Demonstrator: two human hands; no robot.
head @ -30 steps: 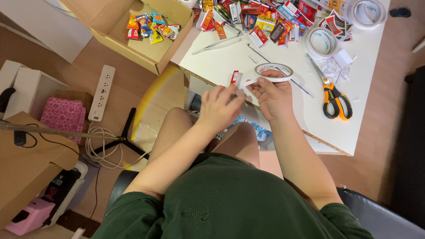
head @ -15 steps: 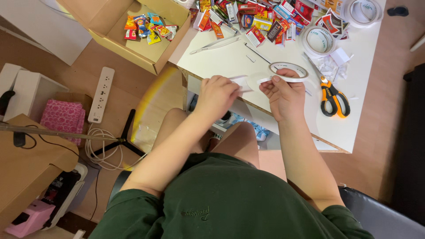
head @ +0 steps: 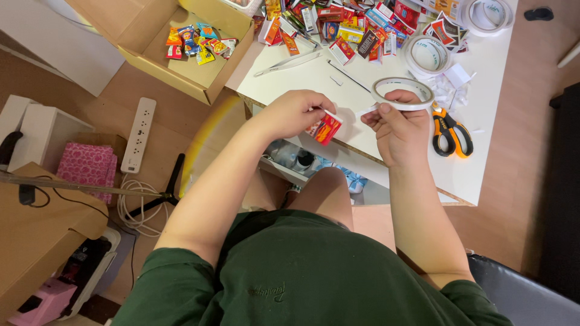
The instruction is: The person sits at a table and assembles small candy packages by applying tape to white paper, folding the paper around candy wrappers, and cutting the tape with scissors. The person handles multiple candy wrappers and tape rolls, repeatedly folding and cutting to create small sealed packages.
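Table (head: 338,90): white, under both hands; the work goes on above its near edge.
Box (head: 181,54): open cardboard, well left of the left hand's grip, small packets lying inside.
Packet pile (head: 362,24): bright wrappers heaped beyond both grips, at the far edge.
Left hand (head: 296,111): fingers curled tight, pinching a red and orange packet (head: 326,128) that hangs just below its fingertips.
Right hand (head: 399,130): fingers closed on a white tape roll (head: 403,92) held at the top of the grip; a short tape end reaches from it toward the packet.
Scissors (head: 450,130): orange-handled, on the table just right of the right hand.
Spare rolls (head: 428,54): two more, beyond the right grip.
Tweezers (head: 287,63): beyond the left grip.
Risk, tape: the loose end may curl and stick to itself or to a finger, being short and unsupported.
Risk, packet: held by one edge over the table's rim, it could slip and drop to the floor.
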